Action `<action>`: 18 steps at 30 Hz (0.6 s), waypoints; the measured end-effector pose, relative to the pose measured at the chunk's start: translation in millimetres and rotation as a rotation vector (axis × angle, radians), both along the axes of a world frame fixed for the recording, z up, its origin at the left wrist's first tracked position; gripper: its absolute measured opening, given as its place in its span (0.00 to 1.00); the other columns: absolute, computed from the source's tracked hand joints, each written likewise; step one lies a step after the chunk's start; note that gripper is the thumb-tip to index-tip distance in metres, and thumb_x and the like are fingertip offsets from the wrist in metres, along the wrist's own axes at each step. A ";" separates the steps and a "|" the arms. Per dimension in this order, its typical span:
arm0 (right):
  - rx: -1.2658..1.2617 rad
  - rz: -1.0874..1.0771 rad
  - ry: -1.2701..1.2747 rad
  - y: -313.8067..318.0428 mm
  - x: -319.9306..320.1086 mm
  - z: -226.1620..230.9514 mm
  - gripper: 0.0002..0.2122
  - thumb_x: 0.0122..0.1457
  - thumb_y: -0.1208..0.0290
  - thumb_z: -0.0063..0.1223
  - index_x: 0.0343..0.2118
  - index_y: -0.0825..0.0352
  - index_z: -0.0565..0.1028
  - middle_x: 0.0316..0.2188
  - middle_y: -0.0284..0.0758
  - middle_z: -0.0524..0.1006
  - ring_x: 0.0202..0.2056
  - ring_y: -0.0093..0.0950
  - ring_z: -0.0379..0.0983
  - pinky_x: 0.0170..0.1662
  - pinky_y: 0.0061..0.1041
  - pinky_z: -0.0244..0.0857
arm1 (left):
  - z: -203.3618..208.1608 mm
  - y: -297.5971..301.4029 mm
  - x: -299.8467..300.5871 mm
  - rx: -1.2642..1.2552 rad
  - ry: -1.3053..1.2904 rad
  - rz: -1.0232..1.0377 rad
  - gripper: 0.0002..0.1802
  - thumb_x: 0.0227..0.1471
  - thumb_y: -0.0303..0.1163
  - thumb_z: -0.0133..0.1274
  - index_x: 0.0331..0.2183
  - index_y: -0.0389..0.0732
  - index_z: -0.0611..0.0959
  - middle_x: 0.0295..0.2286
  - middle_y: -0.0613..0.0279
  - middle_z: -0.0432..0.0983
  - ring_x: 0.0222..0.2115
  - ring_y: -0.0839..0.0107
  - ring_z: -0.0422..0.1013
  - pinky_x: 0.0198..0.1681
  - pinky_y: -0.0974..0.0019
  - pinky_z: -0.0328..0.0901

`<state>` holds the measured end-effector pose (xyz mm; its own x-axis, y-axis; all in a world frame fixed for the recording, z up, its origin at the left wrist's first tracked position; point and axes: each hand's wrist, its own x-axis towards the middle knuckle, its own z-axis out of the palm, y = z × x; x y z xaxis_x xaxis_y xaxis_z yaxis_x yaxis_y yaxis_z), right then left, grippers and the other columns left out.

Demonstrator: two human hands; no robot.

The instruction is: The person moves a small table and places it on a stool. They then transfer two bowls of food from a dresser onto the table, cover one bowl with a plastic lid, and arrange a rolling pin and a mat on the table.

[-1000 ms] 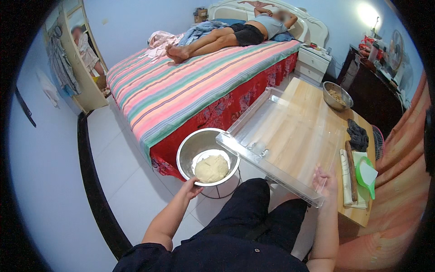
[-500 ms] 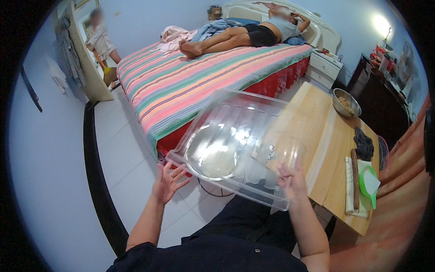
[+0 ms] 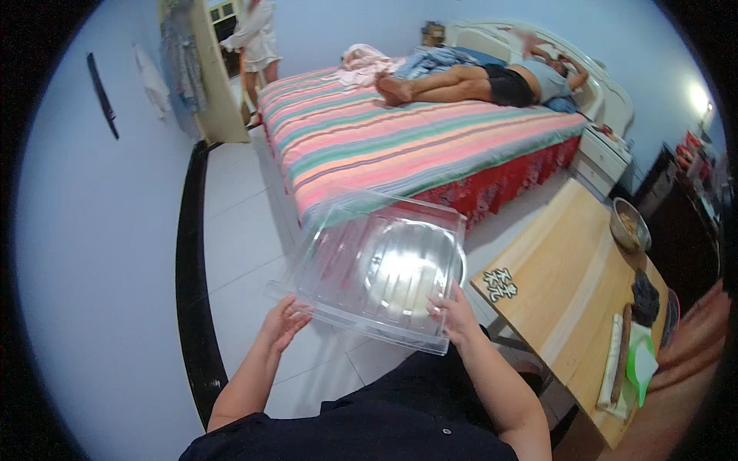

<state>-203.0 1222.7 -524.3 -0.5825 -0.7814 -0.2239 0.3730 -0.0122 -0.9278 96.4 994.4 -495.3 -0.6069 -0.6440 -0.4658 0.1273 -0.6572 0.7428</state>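
Between my two hands is a clear plastic tray (image 3: pixel 327 265) with a ribbed bottom and a raised rim, slightly tilted. My right hand (image 3: pixel 460 316) is closed on its near right corner, thumb up along the side. At the near left corner, the fingers of my left hand (image 3: pixel 284 326) curl against the rim. A round, shiny metal basin (image 3: pixel 463 267) shows through the clear plastic, below the tray, its right edge visible past the side. What supports the basin is hidden.
To the right stands a wooden table (image 3: pixel 553 307) with a metal bowl of food (image 3: pixel 630 225), a black cloth (image 3: pixel 644 297), a rolling pin (image 3: pixel 621 349) and a green-handled scoop (image 3: pixel 640 369). Ahead, a person lies on the striped bed (image 3: pixel 369 146); another person (image 3: pixel 257 46) stands by the door.
The tray has swung left, away from the table, and come lower. My left hand, spread before, now closes on its corner. The view has turned left; the standing person's posture has changed.
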 end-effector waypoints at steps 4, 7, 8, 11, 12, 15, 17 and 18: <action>0.116 0.078 0.069 6.0 -16.8 0.2 0.31 0.47 0.80 0.45 0.55 0.58 0.50 0.46 0.34 0.60 0.44 0.27 0.60 0.42 0.29 0.60 | -18.0 5.6 -12.5 0.050 0.033 0.043 0.17 0.46 0.38 0.50 0.35 0.37 0.70 0.33 0.55 0.71 0.36 0.63 0.69 0.38 0.69 0.66; 0.211 0.047 0.043 15.8 -21.3 11.2 0.32 0.47 0.76 0.47 0.55 0.59 0.48 0.49 0.35 0.57 0.49 0.29 0.53 0.49 0.33 0.51 | -32.1 14.1 -30.4 0.102 0.045 0.049 0.16 0.46 0.37 0.50 0.35 0.37 0.70 0.33 0.55 0.71 0.36 0.63 0.69 0.38 0.69 0.66; 0.225 0.027 0.013 20.0 -19.8 21.6 0.33 0.47 0.75 0.47 0.56 0.61 0.47 0.52 0.37 0.54 0.52 0.30 0.50 0.52 0.33 0.46 | -38.9 17.3 -36.8 0.115 0.056 0.035 0.16 0.46 0.37 0.49 0.36 0.37 0.69 0.33 0.55 0.71 0.36 0.63 0.69 0.38 0.69 0.65; 0.192 -0.034 -0.086 29.5 -19.0 37.7 0.36 0.46 0.75 0.48 0.57 0.66 0.41 0.57 0.43 0.44 0.58 0.32 0.38 0.57 0.31 0.37 | -52.7 19.1 -54.2 0.146 0.080 0.002 0.16 0.46 0.36 0.49 0.36 0.37 0.69 0.33 0.56 0.71 0.37 0.63 0.68 0.39 0.69 0.65; 0.133 -0.060 -0.158 33.4 -18.3 40.2 0.37 0.46 0.75 0.48 0.57 0.69 0.39 0.58 0.46 0.39 0.60 0.32 0.33 0.58 0.30 0.34 | -58.5 19.2 -60.1 0.162 0.080 -0.004 0.16 0.46 0.36 0.49 0.36 0.37 0.69 0.33 0.56 0.71 0.37 0.64 0.68 0.39 0.70 0.64; 0.223 -0.079 0.002 44.9 -20.2 29.4 0.37 0.46 0.74 0.48 0.56 0.71 0.40 0.58 0.45 0.39 0.60 0.33 0.35 0.58 0.27 0.33 | -64.9 29.0 -74.3 0.159 0.094 0.016 0.15 0.46 0.35 0.49 0.36 0.38 0.69 0.34 0.57 0.70 0.38 0.65 0.68 0.40 0.70 0.63; 0.478 -0.079 0.244 57.2 -24.7 16.1 0.34 0.46 0.71 0.50 0.55 0.75 0.46 0.57 0.48 0.45 0.58 0.34 0.41 0.57 0.27 0.39 | -66.6 41.6 -81.0 0.151 0.111 0.029 0.14 0.46 0.35 0.49 0.35 0.39 0.69 0.34 0.59 0.70 0.38 0.65 0.67 0.40 0.71 0.63; 0.539 -0.094 0.302 62.0 -26.4 12.8 0.34 0.46 0.70 0.51 0.54 0.75 0.48 0.56 0.48 0.47 0.58 0.35 0.43 0.56 0.27 0.41 | -68.0 49.3 -82.9 0.153 0.122 0.028 0.14 0.46 0.35 0.49 0.35 0.39 0.69 0.34 0.59 0.70 0.38 0.66 0.67 0.40 0.71 0.63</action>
